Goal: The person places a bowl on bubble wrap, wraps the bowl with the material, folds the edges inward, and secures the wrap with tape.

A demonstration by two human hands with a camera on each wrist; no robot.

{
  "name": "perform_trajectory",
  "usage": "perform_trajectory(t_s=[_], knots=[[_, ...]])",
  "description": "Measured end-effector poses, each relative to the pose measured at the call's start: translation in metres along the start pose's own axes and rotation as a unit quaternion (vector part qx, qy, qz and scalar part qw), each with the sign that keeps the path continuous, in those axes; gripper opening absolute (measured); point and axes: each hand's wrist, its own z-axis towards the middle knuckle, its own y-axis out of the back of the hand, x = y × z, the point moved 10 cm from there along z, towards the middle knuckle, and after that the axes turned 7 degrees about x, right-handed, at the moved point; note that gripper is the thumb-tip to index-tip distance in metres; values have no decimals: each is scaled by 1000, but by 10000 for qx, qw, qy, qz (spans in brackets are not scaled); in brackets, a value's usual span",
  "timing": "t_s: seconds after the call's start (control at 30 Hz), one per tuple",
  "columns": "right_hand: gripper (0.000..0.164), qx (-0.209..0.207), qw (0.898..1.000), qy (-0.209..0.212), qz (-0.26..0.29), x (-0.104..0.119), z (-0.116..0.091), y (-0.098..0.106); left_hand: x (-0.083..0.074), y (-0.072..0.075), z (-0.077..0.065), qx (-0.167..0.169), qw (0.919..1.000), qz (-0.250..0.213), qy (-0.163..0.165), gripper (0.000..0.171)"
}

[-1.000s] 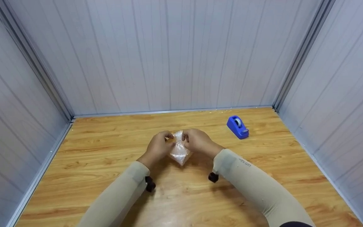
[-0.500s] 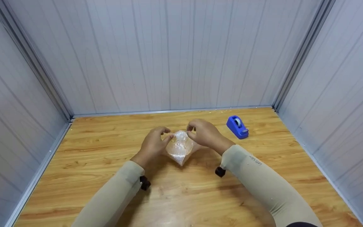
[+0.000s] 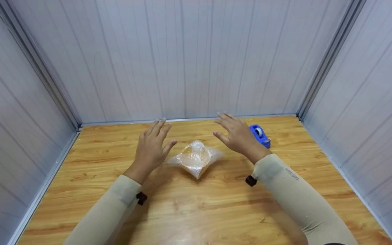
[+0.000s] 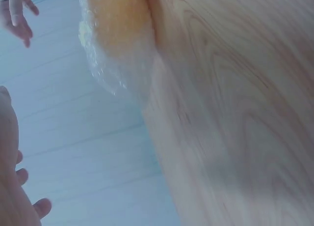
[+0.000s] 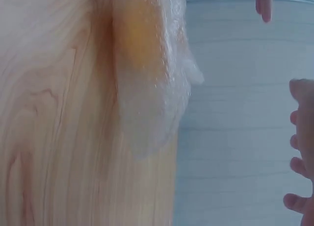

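Observation:
Mid-table in the head view sits a sheet of clear bubble wrap [image 3: 196, 161], its corners sticking out to the sides and one pointing to the front. Something orange-yellow inside the wrap [image 4: 120, 19] shows through in both wrist views; its kind is hidden by the plastic. My left hand [image 3: 150, 146] is raised to the left of the wrap, fingers extended and apart from it. On the other side my right hand [image 3: 238, 136] is also lifted, fingers spread, holding nothing.
A blue tape dispenser [image 3: 260, 136] with a roll of tape stands just behind my right hand. Pale panel walls [image 3: 182, 61] enclose the wooden table [image 3: 196, 211] at the back and both sides.
Both hands have let go of the bubble wrap and moved apart, up and outward, their fingers straightening. The wrap's side corners have spread outward. The tape dispenser stays put.

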Motion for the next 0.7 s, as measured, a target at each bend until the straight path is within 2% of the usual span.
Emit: perform_trajectory(t_s=[0.27,0.53,0.7], knots=[[76,-40,9996,45,-280,-11,-6,6,6,-1,-14,112,9977,666,-65,81],[83,194,9985,-101,-502,-22,-12,-3,11,-4,-17,150,9964,816,176,91],[86,180,9981,-139,-570,-27,-14,-7,13,-5,-17,260,9950,935,233,95]])
